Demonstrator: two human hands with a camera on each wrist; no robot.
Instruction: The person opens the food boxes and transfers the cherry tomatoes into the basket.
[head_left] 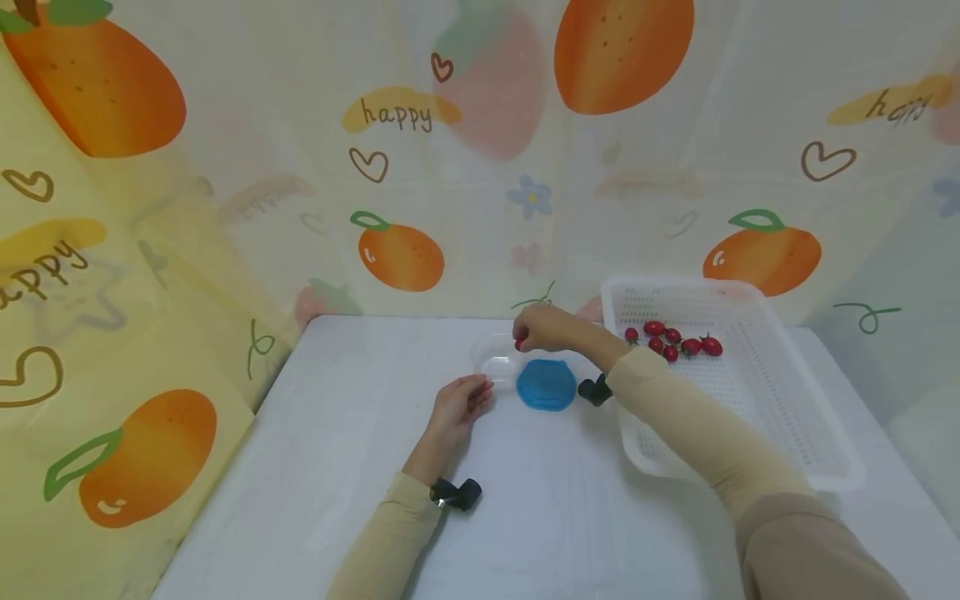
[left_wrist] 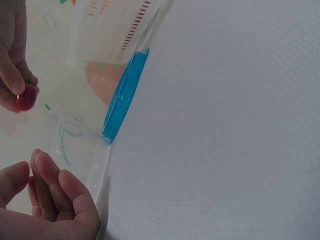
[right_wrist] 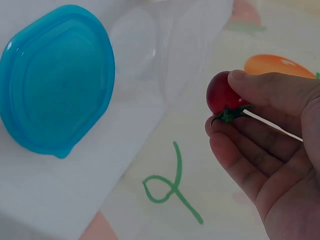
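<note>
Between thumb and fingertips, my right hand pinches a red cherry tomato with its green stem end on. It holds the tomato above a clear plastic container on the table. My left hand is at the near left side of that container, fingers loosely bent. A gap shows between its thumb and fingers in the left wrist view; whether the fingertips touch the container I cannot tell. Just right of the container lies a blue lid, flat on the table.
A white perforated basket stands on the right side of the table, with several cherry tomatoes toward its far left. My right forearm reaches across the basket's left edge. A fruit-printed curtain hangs behind the white table.
</note>
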